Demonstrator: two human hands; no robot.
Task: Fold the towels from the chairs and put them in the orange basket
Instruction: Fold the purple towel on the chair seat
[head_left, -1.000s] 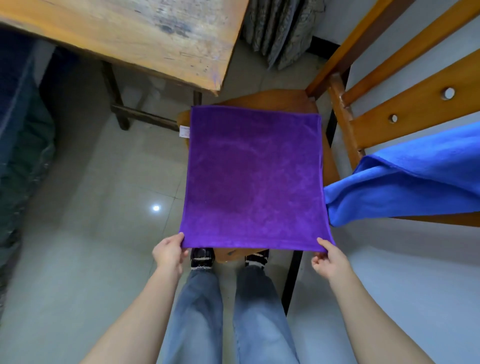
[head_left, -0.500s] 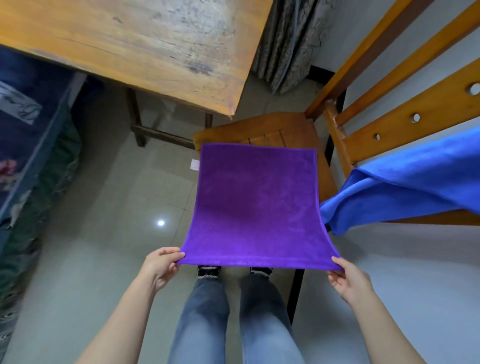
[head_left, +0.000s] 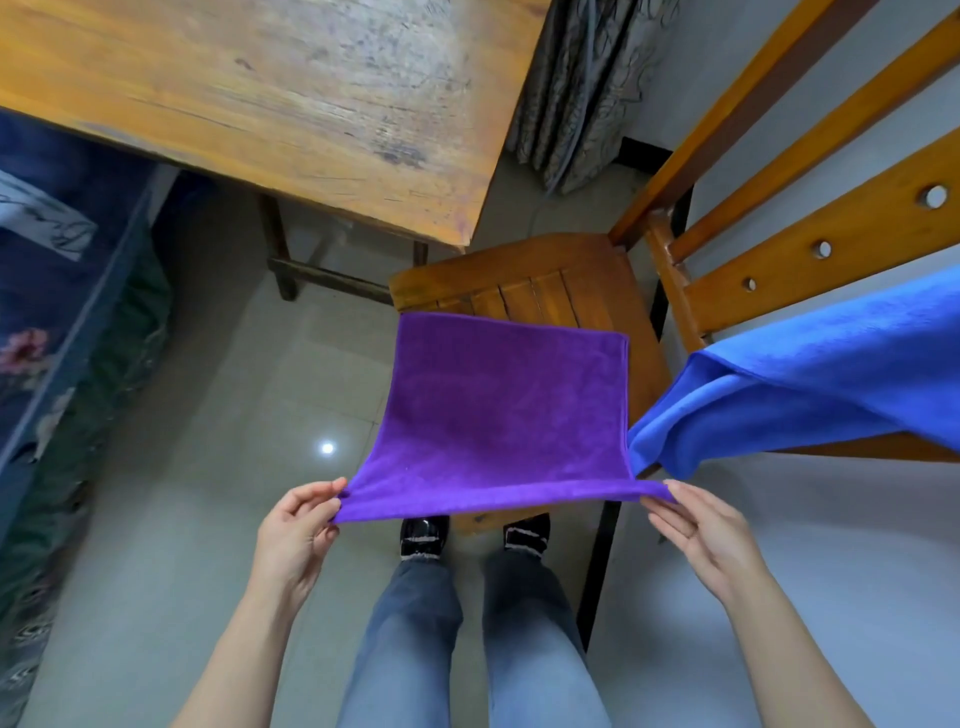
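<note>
Purple towel (head_left: 498, 415): lower and flatter than a moment ago, stretched between both pinches, far edge on the chair (head_left: 571, 280) beyond the grip.
Left hand (head_left: 293, 540): pinches its near left corner.
Right hand (head_left: 706, 535): pinches its near right corner.
Blue towel (head_left: 805, 384): just right of the right pinch.
</note>
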